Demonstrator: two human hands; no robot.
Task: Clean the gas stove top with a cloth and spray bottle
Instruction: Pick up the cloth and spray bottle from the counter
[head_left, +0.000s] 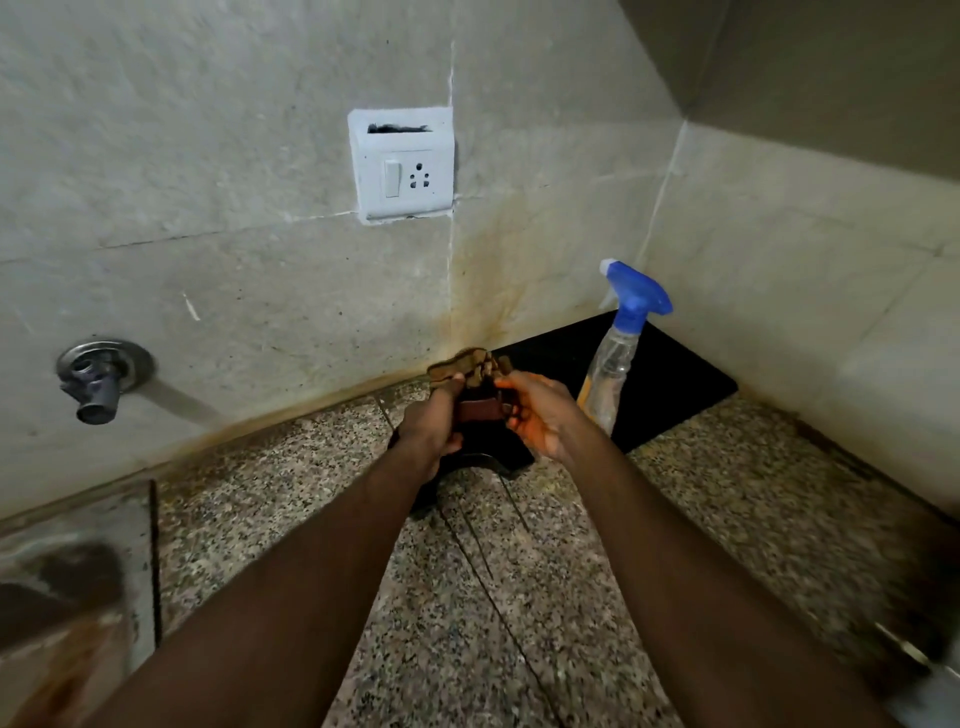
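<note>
Both my hands hold a brown cloth (470, 366) up in front of the wall corner. My left hand (431, 423) pinches its left edge and my right hand (535, 413) pinches its right edge, with the cloth bunched between them. A clear spray bottle (615, 364) with a blue trigger head stands just right of my right hand, on a black glass surface (680, 384) that looks like the stove top in the corner. My hands and the cloth hide part of that black surface.
A speckled granite counter (467, 597) runs below my arms. A white switch and socket plate (402, 166) sits on the tiled wall, and a metal tap fitting (98, 382) juts out at left. A steel sink edge (78, 545) lies at lower left.
</note>
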